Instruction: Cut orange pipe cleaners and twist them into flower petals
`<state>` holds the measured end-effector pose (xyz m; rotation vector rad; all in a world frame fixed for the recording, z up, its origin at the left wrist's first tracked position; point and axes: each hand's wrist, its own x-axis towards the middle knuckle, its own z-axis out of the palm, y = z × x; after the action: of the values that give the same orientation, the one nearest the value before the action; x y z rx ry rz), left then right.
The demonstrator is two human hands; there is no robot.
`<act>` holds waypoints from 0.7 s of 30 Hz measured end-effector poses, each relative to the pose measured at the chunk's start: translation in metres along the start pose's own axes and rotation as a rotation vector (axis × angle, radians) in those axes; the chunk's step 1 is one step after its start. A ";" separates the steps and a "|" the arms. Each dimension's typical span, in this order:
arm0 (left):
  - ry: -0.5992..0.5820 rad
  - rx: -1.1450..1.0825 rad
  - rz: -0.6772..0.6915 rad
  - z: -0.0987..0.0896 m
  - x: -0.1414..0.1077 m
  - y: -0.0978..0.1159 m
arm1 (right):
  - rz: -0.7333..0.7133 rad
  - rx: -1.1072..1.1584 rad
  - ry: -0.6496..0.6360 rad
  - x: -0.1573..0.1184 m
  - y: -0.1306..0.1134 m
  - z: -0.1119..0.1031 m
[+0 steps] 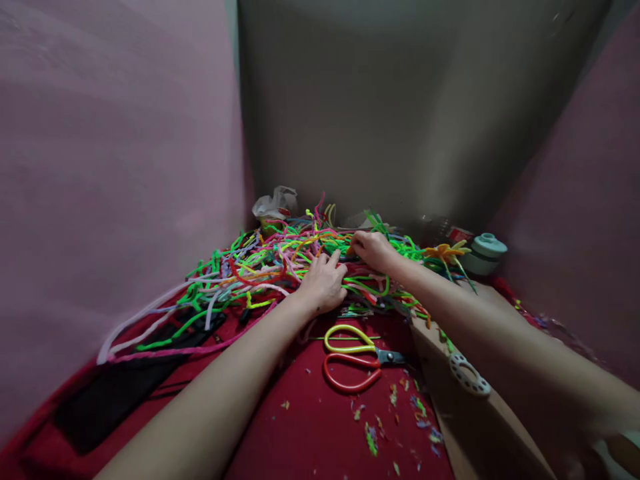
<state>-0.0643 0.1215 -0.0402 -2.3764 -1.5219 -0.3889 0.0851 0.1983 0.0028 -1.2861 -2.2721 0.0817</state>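
Red cloth [295, 433], left hand [324, 283] splayed on fuzzy stems [273, 260], right hand [374, 251] curled (grip unclear)

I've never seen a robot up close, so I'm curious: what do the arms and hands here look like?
These are a person's: the left hand and right hand wear no gloves. The left forearm and right forearm show no sleeves or cables. A small dark spot marks the left wrist area.
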 end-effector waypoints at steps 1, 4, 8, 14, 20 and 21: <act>0.002 0.008 0.000 0.000 -0.001 0.001 | 0.026 0.050 0.025 0.001 0.002 -0.002; 0.007 0.035 -0.002 0.002 -0.002 0.003 | 0.112 0.226 0.077 0.004 0.008 -0.009; 0.020 0.060 0.003 0.006 -0.003 0.003 | 0.207 0.461 0.107 0.003 0.011 -0.018; 0.041 0.095 0.015 0.007 -0.005 0.004 | 0.274 0.714 0.124 0.002 0.007 -0.016; 0.053 0.108 0.027 0.008 -0.007 0.006 | 0.328 0.906 0.119 0.002 0.004 -0.013; 0.058 0.108 0.026 0.008 -0.007 0.006 | 0.340 0.939 0.115 0.001 0.004 -0.013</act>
<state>-0.0612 0.1166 -0.0512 -2.2805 -1.4471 -0.3573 0.0938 0.1988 0.0136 -1.0640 -1.5348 1.0242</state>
